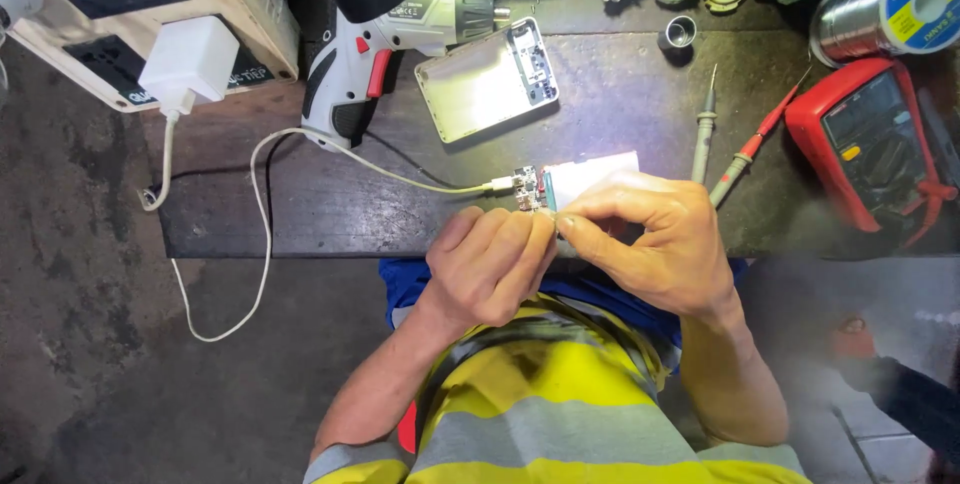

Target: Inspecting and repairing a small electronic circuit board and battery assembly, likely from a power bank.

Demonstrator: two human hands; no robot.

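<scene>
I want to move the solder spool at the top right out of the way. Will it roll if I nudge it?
Probably. The solder spool lies on its side, so its round flanges could roll. Wound with metal wire, it is likely heavy for its size. The red meter beside it might stop it.

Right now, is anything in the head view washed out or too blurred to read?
Head view: the white pack above the right hand is blown out by glare; the open casing reflects light too. Lower right corner looks hazy and soft. The small circuit board by the left hand stays fairly sharp.
</scene>
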